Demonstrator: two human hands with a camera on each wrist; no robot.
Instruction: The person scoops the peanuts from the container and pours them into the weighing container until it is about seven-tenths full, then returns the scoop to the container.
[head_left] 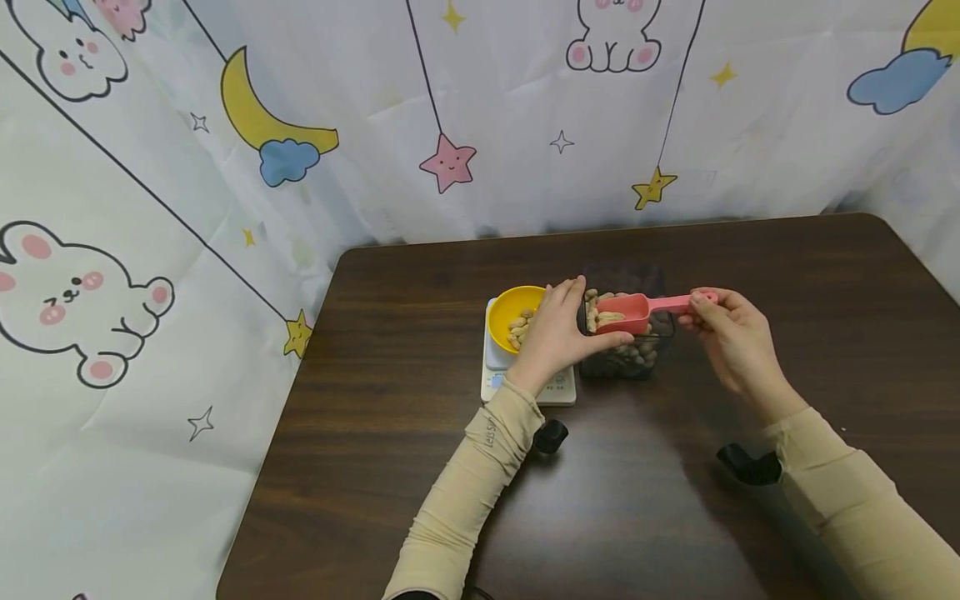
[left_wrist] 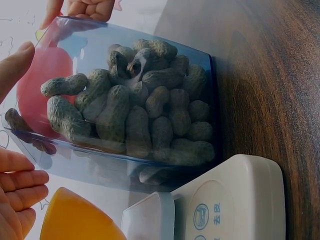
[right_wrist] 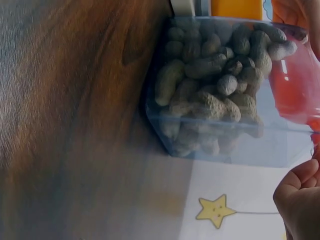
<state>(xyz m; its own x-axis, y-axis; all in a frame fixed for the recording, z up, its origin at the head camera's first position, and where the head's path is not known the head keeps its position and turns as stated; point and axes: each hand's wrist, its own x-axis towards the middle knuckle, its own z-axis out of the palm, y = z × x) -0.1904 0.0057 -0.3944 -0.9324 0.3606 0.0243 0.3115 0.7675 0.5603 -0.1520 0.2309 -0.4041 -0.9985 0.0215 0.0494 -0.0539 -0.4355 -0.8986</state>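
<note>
In the head view my right hand (head_left: pixel 735 342) pinches the handle end of a pink scoop (head_left: pixel 636 312). The scoop's bowl lies in the top of a clear plastic container (head_left: pixel 624 280) and has peanuts in it. More unshelled peanuts (left_wrist: pixel 112 112) fill much of the container. My left hand (head_left: pixel 551 335) is at the container's left side, thumb stretched along its front rim and fingers extended; firm contact cannot be told. Partly behind that hand, a yellow bowl (head_left: pixel 496 321) with some peanuts stands on a white kitchen scale (head_left: pixel 492 364).
All of this stands on a dark wooden table (head_left: pixel 405 333). Behind it hangs a white cartoon-printed cloth (head_left: pixel 510 100). The scale stands immediately left of the container. Black wrist devices (head_left: pixel 550 436) are worn under both forearms.
</note>
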